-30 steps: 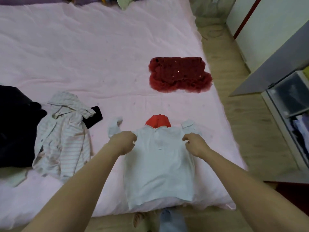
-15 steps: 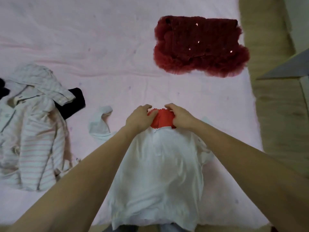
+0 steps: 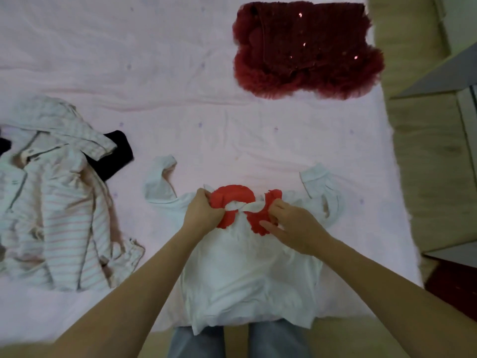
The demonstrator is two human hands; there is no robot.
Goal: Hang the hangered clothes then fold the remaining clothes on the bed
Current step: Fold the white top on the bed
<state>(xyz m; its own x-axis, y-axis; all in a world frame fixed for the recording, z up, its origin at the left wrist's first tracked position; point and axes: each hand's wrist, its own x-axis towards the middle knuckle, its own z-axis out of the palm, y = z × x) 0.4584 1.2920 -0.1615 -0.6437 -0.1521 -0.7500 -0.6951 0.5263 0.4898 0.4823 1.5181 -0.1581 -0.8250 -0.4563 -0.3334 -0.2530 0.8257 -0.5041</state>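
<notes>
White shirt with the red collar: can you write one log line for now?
white cotton shirt flat on bed | both hands grip red ruffled collar | folding not begun

Striped jacket (image 3: 49, 202) cut by left edge; covers black garment (image 3: 117, 153).

Both hands, left (image 3: 202, 215) and right (image 3: 294, 226), pinch the red collar (image 3: 232, 197) of a white top (image 3: 247, 275) on the bed (image 3: 180, 73)
</notes>
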